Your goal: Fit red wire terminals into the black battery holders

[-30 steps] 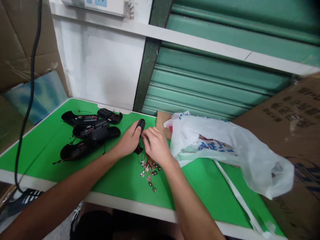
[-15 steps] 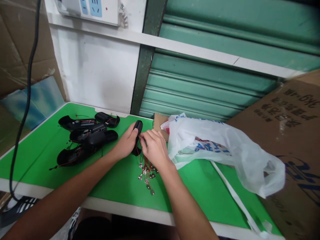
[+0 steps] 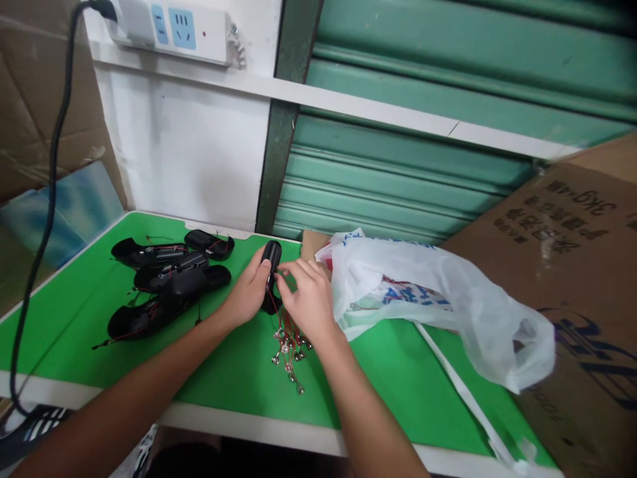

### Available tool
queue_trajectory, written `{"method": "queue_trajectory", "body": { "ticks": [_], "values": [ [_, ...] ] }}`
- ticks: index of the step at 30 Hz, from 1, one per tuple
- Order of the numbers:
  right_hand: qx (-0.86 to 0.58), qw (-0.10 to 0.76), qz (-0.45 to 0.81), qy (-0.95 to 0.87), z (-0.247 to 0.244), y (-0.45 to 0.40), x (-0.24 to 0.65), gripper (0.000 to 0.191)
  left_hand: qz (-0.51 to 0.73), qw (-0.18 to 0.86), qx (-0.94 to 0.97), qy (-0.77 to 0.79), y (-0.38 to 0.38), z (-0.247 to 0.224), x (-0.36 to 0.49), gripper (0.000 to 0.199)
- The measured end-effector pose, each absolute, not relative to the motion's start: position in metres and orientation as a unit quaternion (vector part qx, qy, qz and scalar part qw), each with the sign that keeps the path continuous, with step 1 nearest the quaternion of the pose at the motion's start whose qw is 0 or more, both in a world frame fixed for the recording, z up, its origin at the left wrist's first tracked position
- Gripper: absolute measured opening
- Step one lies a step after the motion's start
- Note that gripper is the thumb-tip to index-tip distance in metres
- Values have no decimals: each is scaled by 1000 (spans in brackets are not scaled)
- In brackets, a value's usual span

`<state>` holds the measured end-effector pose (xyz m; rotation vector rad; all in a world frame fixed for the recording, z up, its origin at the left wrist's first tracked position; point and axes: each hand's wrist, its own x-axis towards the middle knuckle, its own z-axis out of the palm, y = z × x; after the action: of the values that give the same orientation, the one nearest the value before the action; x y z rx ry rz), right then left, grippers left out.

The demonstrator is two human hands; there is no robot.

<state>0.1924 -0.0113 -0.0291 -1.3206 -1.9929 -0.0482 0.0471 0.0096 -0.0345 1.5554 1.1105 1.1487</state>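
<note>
My left hand (image 3: 250, 289) is closed round a black plastic casing (image 3: 271, 252), held upright above the table with the thumb on its near face. A thin red wire (image 3: 273, 297) hangs from the casing. At its right edge, the thumb and forefinger of my right hand (image 3: 309, 292) come close together in a pinch; whatever is between the fingertips is too small to make out. Below my hands lies a bunch of red wires with small round metal parts (image 3: 287, 352). Several similar black casings (image 3: 186, 282), with wires in and around them, are piled to the left.
A white plastic bag (image 3: 418, 279) with wired parts inside lies on the right of the green tabletop (image 3: 239, 382). A cardboard box (image 3: 572, 279) stands beyond it. A black cable (image 3: 54, 179) drops from the power strip (image 3: 209, 36) at the left.
The view has shifted slightly. My right thumb and forefinger have loosened and parted a little beside the casing, which stays in my left hand.
</note>
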Motion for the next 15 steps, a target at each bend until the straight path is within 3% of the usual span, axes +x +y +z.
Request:
{"method": "queue_trajectory", "body": {
  "ticks": [15],
  "values": [
    [-512,417,100,-744,-31,-7,194,12,462,441,637,432,8,-36,45,54]
  ]
}}
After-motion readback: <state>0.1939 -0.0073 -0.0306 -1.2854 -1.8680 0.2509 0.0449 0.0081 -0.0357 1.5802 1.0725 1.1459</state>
